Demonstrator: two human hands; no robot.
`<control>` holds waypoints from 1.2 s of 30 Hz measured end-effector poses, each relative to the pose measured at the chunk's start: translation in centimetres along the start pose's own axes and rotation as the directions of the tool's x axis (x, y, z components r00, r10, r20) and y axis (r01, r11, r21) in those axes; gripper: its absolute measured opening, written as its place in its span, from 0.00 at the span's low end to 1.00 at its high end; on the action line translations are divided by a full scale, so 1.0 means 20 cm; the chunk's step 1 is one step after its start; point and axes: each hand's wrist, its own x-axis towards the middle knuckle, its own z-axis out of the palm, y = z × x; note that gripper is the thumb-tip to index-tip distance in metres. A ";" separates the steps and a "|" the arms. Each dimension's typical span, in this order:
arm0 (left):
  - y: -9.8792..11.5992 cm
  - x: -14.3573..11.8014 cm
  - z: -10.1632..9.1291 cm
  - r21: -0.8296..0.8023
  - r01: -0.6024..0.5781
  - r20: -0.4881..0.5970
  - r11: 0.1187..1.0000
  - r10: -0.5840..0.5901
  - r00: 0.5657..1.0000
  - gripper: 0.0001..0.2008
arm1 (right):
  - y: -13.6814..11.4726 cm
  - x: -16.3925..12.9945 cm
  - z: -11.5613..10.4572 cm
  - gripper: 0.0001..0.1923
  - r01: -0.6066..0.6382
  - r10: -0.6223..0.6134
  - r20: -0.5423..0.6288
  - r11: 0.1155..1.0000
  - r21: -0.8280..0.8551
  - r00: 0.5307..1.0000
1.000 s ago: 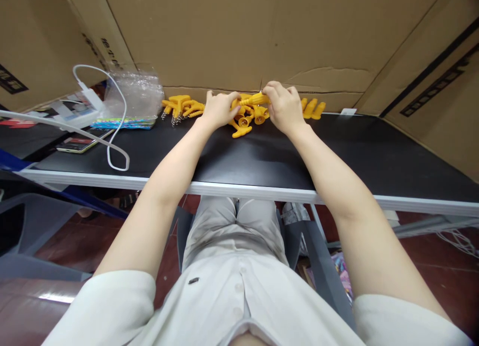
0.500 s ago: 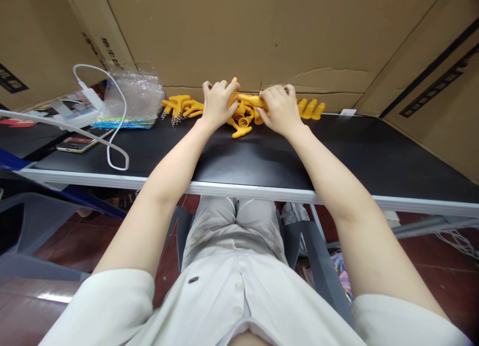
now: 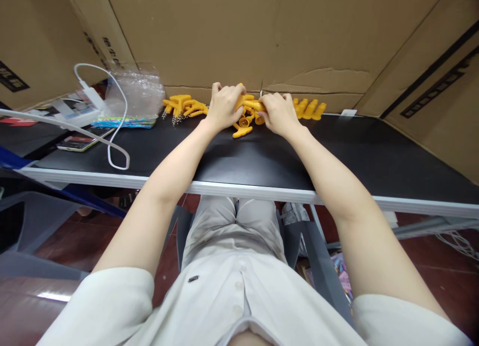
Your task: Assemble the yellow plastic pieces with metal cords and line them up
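Observation:
My left hand (image 3: 226,105) is closed around the yellow T-shaped handle (image 3: 240,95) of a corkscrew. Close beside it, my right hand (image 3: 280,114) grips a yellow plastic sleeve (image 3: 256,105) that points toward the left hand. Fingers hide where the two parts meet. Beneath and between the hands lie loose yellow pieces (image 3: 244,121), with one T-shaped piece (image 3: 242,131) nearest me. Left of my left hand is a pile of yellow corkscrews (image 3: 179,102) with bare metal spirals. Several yellow sleeves (image 3: 310,109) stand in a row to the right of my right hand.
Cardboard walls (image 3: 209,37) enclose the black tabletop (image 3: 374,156) at the back and sides. On the left are clear plastic bags (image 3: 135,94), a phone (image 3: 80,142) and a looping white cable (image 3: 125,106). A small white piece (image 3: 349,112) lies at the back right.
My left hand has shifted a little to the right, toward the right hand, with the corkscrew handle. My right hand has moved slightly, and less of the sleeve shows between them.

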 end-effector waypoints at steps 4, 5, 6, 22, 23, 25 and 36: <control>0.00 0.02 0.04 -0.054 0.099 0.020 0.994 -0.098 0.995 0.19 | -0.05 0.00 -0.05 0.19 -0.031 0.029 -0.033 0.996 -0.081 0.999; 0.00 0.02 0.05 -0.063 0.125 0.036 0.990 -0.123 0.992 0.19 | -0.05 0.00 -0.06 0.19 -0.042 0.039 -0.041 0.995 -0.095 0.998; 0.00 0.03 0.06 -0.069 0.143 0.053 0.987 -0.140 0.989 0.18 | -0.06 0.00 -0.07 0.20 -0.052 0.048 -0.045 0.993 -0.104 0.998; 0.03 0.01 -0.02 -0.020 0.138 0.107 0.990 -0.135 0.985 0.19 | -0.01 0.00 0.01 0.25 0.003 -0.004 0.067 1.000 0.009 0.998; 0.03 0.01 -0.02 -0.020 0.143 0.105 0.990 -0.140 0.985 0.19 | -0.01 0.00 0.00 0.24 0.005 -0.005 0.044 1.000 0.005 0.999; 0.05 0.01 -0.04 -0.017 0.152 0.106 0.988 -0.149 0.983 0.18 | -0.01 0.01 -0.01 0.24 0.019 -0.019 0.001 1.000 -0.001 1.000; 0.04 0.05 -0.04 -0.330 0.336 0.280 0.882 -0.249 0.927 0.07 | 0.02 0.03 0.01 0.26 0.013 -0.032 -0.167 0.993 -0.116 0.985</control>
